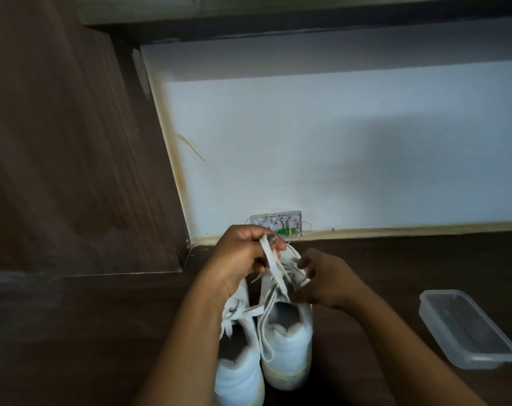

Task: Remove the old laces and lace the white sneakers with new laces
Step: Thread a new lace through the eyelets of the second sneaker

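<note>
Left sneaker (239,373) nearest, tied. Over right sneaker (290,344) beside it: left hand (244,254) pinches lace (274,268), right hand (323,279) pinches lace crossing. Unlacing step, likely; next, draw lace out of eyelets.

No legible text or labels anywhere.

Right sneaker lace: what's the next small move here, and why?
Probably draw the lace upward out of its next eyelet. The left hand pinches its raised strand, the right hand pinches the crossings on the right sneaker, and the lace looks partly threaded.
</note>
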The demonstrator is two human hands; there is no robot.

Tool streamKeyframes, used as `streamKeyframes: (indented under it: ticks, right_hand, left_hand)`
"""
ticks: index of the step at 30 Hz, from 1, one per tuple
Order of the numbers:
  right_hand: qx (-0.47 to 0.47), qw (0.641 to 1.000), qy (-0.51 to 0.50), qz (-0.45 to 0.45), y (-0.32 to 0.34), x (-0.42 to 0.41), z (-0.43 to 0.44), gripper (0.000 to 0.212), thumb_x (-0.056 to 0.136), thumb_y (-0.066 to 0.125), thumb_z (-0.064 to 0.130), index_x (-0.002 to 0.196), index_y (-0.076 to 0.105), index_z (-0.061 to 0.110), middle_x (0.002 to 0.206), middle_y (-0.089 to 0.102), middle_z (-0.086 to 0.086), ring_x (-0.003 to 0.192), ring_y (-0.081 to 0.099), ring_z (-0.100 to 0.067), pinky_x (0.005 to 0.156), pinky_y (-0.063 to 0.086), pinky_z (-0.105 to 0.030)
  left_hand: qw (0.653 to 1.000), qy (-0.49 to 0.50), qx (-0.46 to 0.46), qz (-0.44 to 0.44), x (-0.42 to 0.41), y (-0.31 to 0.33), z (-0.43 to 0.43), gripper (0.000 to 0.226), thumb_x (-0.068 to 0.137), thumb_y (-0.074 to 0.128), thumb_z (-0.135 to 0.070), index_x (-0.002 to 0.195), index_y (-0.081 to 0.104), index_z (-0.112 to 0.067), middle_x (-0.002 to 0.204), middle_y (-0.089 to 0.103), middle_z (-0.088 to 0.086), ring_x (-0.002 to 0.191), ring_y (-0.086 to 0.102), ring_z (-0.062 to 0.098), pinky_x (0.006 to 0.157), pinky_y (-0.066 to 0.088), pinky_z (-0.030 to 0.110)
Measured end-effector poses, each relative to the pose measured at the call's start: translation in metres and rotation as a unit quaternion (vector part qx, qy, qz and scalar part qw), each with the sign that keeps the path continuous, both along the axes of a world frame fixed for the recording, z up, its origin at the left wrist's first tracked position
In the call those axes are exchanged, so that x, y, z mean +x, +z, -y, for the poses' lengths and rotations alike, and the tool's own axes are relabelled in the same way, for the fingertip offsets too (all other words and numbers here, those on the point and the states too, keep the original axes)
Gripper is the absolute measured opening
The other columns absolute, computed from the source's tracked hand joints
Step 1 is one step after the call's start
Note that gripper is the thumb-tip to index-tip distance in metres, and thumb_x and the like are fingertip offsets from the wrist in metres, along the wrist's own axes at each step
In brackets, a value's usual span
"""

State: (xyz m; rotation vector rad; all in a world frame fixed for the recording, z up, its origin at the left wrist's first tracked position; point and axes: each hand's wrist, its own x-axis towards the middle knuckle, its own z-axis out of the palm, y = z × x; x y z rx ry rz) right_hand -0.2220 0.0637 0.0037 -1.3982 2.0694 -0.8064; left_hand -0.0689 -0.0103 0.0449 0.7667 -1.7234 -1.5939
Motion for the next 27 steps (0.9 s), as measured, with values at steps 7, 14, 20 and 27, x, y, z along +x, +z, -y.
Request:
streamKeyframes:
  ticks: [7,14,20,27]
  right_hand:
    - [-0.005,1.000,0.002,0.002,-0.002,0.000,0.003,0.057,0.062,0.083,0.009,0.105,0.049,0.021,0.091,0.061,-0.005,0.085,0.064,-0.024,0.074,0.057,-0.047]
    - [-0.121,0.978,0.082,-0.149,-0.006,0.002,0.005,0.031,0.073,0.072,0.019,0.102,0.063,0.028,0.095,0.058,-0.002,0.088,0.058,-0.019,0.069,0.045,-0.028]
    - [-0.195,0.973,0.061,-0.109,0.002,0.003,0.007,0.034,0.072,0.070,0.007,0.055,0.054,0.031,0.055,0.058,0.010,0.054,0.053,0.003,0.053,0.038,-0.015]
    - [-0.127,0.975,0.146,-0.110,0.002,0.012,0.005,0.021,0.072,0.074,0.027,0.083,0.073,0.010,0.080,0.071,-0.004,0.076,0.065,-0.016,0.072,0.051,-0.029]
  left_hand:
    - [0.956,-0.146,0.128,-0.222,0.015,0.014,-0.005,0.020,0.058,0.084,-0.016,0.055,0.066,-0.006,0.043,0.045,0.001,0.036,0.040,0.007,0.036,0.036,0.013]
    - [0.960,-0.135,0.138,-0.202,0.009,0.017,-0.009,0.012,0.072,0.066,-0.016,0.066,0.070,-0.006,0.052,0.056,0.004,0.042,0.053,0.011,0.039,0.045,0.016]
    - [0.993,-0.047,0.098,-0.045,0.007,0.009,-0.010,0.028,0.082,0.049,0.019,0.094,0.064,0.000,0.073,0.068,0.009,0.058,0.066,0.019,0.053,0.055,0.024]
    - [0.978,-0.047,0.138,-0.149,0.003,0.014,-0.012,0.013,0.082,0.053,0.002,0.073,0.062,0.002,0.066,0.065,0.010,0.049,0.063,0.018,0.048,0.054,0.022]
